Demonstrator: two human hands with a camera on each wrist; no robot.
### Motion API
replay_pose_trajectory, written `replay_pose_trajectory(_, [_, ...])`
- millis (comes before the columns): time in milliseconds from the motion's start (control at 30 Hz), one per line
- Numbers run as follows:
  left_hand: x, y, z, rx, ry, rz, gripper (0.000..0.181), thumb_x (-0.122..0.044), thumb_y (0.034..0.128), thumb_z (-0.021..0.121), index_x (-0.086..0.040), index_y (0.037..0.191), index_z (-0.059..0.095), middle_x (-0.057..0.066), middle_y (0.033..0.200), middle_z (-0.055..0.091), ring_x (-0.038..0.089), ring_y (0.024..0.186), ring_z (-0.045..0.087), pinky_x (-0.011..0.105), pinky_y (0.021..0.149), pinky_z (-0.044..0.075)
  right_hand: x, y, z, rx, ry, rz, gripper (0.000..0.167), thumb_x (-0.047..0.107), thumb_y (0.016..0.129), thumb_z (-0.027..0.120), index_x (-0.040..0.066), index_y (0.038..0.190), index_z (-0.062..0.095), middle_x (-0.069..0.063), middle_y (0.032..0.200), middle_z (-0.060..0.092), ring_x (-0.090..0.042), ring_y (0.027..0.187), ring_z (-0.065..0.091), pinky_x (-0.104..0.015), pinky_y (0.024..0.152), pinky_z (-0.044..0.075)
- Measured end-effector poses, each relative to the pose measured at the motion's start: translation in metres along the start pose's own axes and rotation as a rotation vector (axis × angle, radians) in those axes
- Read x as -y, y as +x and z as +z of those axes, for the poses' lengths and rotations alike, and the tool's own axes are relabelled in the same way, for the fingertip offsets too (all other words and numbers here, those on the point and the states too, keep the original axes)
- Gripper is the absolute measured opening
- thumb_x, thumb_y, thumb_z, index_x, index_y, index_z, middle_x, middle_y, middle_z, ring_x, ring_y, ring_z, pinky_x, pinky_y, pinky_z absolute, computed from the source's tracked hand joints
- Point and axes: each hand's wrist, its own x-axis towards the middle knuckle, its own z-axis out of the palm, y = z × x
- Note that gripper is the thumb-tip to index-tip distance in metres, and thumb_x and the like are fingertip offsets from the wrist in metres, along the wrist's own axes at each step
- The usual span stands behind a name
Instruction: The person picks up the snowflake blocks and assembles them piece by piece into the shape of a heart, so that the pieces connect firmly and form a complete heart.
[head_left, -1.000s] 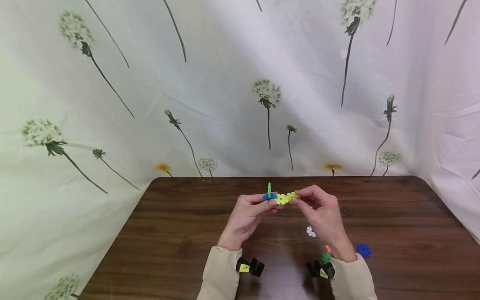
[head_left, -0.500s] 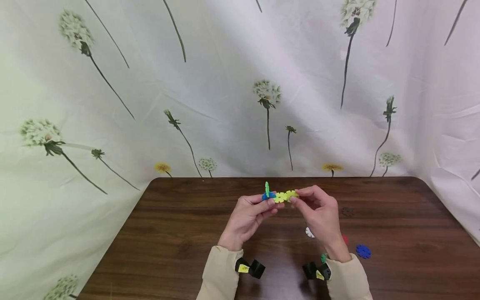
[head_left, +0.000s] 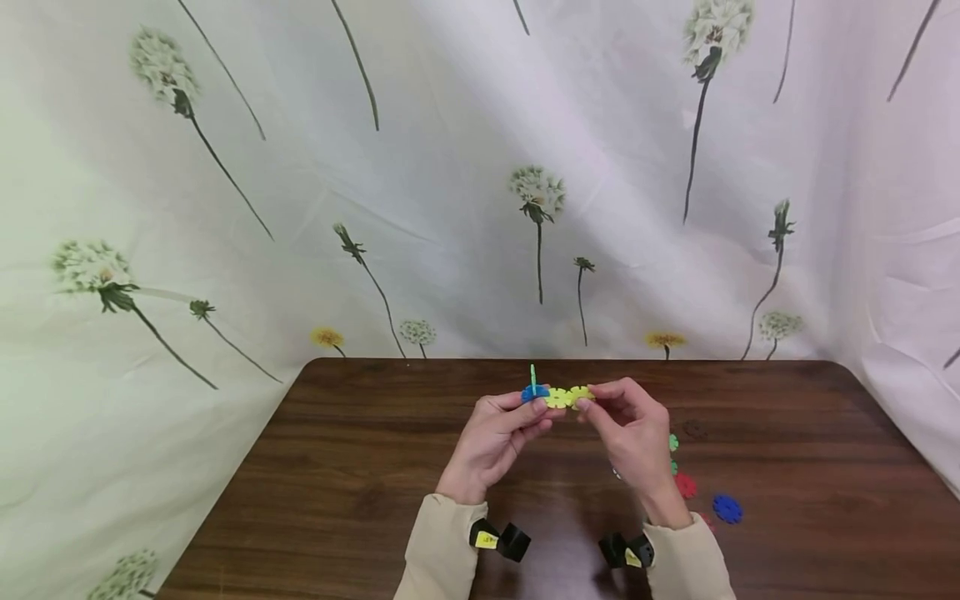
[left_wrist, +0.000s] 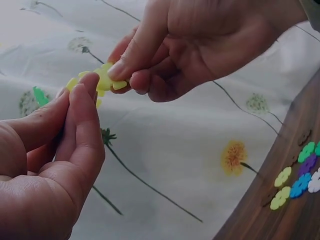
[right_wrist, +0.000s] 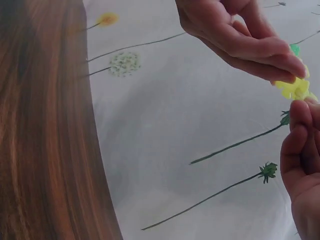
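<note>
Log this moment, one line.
left hand: holds joined discs; right hand: pinches yellow disc; green disc: upright on blue disc; red disc: on table

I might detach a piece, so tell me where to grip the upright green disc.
Pinch the green disc by its upper rim, across its flat faces, probably best from above: it stands upright on the blue disc, its top free, while the left hand grips close below.

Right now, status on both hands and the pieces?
Left hand holds blue disc and inner yellow disc; right hand pinches outer yellow disc. Green disc upright on the blue disc. No obstruction visible.
</note>
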Motion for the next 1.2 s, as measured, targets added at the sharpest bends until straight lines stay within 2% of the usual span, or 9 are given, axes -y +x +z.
replay_pose_trajectory(233, [-0.001, 0.000, -0.003, -0.036, -0.008, -0.024, 0.024, 0.002, 0.0936, 0.057, 0.008, 0.115, 0.065, 0.009, 0.100, 0.070, 0.016, 0.088, 0.072, 0.021, 0.079, 0.057, -0.003, -0.004, 0.010, -0.060, 0.015, 0.042, 0.015, -0.005, 0.082, 0.072, 0.001, 0.094, 0.067, 0.001, 0.082, 0.070, -0.010, 0.065, 0.067, -0.022, 0.062, 0.057])
replay_pose_trajectory(367, [-0.003, 0.000, -0.005, -0.029, 0.010, -0.019, 0.030, 0.002, 0.0936, 0.057, 0.013, 0.122, 0.059, 0.008, 0.100, 0.070, 0.015, 0.088, 0.072, 0.020, 0.079, 0.057, -0.005, -0.005, 0.015, -0.076, 0.005, 0.053, 0.014, -0.005, 0.082, 0.072, 0.001, 0.094, 0.066, 0.003, 0.081, 0.069, -0.011, 0.064, 0.067, -0.022, 0.062, 0.057])
replay_pose_trajectory(600, [-0.002, 0.001, -0.007, -0.009, 0.018, -0.010, 0.026, 0.002, 0.0929, 0.058, 0.011, 0.117, 0.063, 0.009, 0.099, 0.071, 0.015, 0.089, 0.072, 0.021, 0.079, 0.057, -0.008, -0.004, 0.011, -0.045, 0.002, 0.004, 0.018, -0.009, 0.080, 0.071, 0.001, 0.094, 0.067, -0.003, 0.082, 0.070, -0.013, 0.064, 0.067, -0.020, 0.062, 0.056])
replay_pose_trajectory(833, [0.000, 0.001, -0.006, 0.006, 0.007, -0.025, 0.025, 0.000, 0.0912, 0.062, 0.007, 0.115, 0.066, 0.009, 0.100, 0.071, 0.015, 0.091, 0.072, 0.021, 0.079, 0.057, -0.008, -0.004, 0.011, -0.037, -0.026, -0.103, 0.021, -0.013, 0.079, 0.070, -0.002, 0.096, 0.067, -0.009, 0.082, 0.070, -0.009, 0.067, 0.065, -0.017, 0.058, 0.053])
replay_pose_trajectory(1000, [0.001, 0.002, -0.006, 0.015, -0.006, -0.022, 0.027, 0.002, 0.0916, 0.061, 0.010, 0.117, 0.064, 0.010, 0.100, 0.071, 0.015, 0.091, 0.072, 0.021, 0.079, 0.057, -0.008, -0.004, 0.011, -0.040, -0.024, -0.069, 0.023, -0.014, 0.080, 0.068, 0.000, 0.097, 0.067, -0.005, 0.082, 0.071, -0.009, 0.068, 0.066, -0.017, 0.059, 0.053])
replay_pose_trajectory(1200, [0.002, 0.002, -0.004, 0.013, -0.017, -0.026, 0.030, 0.001, 0.0920, 0.060, 0.011, 0.120, 0.060, 0.009, 0.098, 0.072, 0.014, 0.091, 0.072, 0.021, 0.079, 0.057, -0.009, -0.003, 0.008, -0.016, -0.018, -0.056, 0.022, -0.012, 0.081, 0.069, 0.000, 0.099, 0.067, -0.006, 0.083, 0.071, -0.008, 0.068, 0.066, -0.018, 0.062, 0.054])
